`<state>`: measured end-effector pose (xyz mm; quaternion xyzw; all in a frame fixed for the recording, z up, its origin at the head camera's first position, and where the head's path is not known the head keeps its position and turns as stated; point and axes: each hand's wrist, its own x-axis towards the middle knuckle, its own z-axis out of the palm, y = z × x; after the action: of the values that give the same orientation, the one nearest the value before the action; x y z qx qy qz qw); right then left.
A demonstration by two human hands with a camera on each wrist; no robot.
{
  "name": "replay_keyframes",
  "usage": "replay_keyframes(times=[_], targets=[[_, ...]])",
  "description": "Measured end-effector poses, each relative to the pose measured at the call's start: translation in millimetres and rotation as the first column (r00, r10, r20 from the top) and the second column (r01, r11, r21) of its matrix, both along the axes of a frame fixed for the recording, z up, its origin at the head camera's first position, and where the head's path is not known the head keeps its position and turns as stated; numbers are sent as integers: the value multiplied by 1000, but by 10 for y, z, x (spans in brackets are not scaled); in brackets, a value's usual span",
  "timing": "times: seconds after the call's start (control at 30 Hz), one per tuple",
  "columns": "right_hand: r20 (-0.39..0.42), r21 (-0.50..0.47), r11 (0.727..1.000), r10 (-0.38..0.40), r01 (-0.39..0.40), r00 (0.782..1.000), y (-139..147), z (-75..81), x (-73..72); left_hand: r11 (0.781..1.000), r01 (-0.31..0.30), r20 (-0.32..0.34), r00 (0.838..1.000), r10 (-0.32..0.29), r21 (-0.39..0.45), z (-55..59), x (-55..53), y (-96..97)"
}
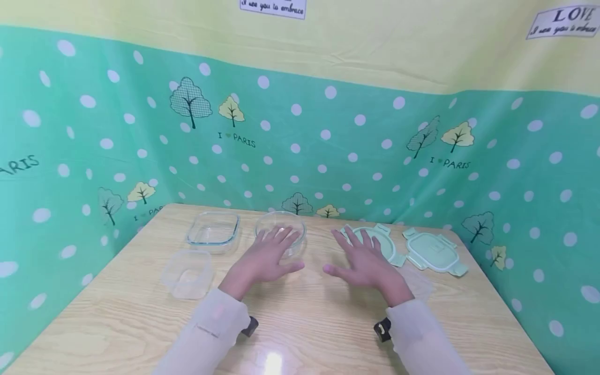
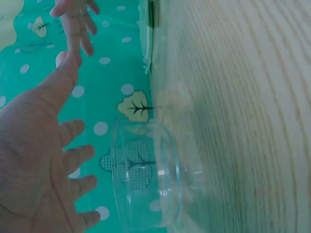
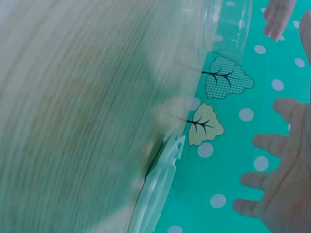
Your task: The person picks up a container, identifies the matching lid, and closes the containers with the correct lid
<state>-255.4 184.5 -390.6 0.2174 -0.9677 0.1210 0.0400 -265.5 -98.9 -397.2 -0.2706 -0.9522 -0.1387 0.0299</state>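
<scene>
My left hand [image 1: 268,260] hovers above the table with straight, spread fingers, holding nothing. Just beyond its fingertips, overlapping them in the head view, stands a round clear glass bowl [image 2: 143,179]; the left wrist view shows the palm apart from it. Also empty, my right hand [image 1: 366,264] is held flat in the air, fingers spread. It partly covers a round pale green lid [image 1: 386,245] with clip tabs. Beside that lies a squarish green lid [image 1: 433,251]. A translucent clear lid [image 1: 421,281] shows partly behind the right wrist.
On the left of the wooden table [image 1: 309,323] stand a square glass container [image 1: 213,235] and, nearer, a clear plastic container [image 1: 189,276]. A green dotted cloth [image 1: 323,135] hangs around the back and sides. Both wrists carry dark straps.
</scene>
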Motion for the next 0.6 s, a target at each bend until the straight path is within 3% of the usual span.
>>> replay_keyframes(times=[0.33, 0.6], targets=[[27, -65, 998, -7, 8, 1000, -206, -19, -262, 993, -114, -1, 993, 114, 11, -3, -217, -130], [25, -146, 989, -8, 11, 1000, -363, -60, -498, 956, -272, 21, 962, 272, 108, -52, -431, -260]])
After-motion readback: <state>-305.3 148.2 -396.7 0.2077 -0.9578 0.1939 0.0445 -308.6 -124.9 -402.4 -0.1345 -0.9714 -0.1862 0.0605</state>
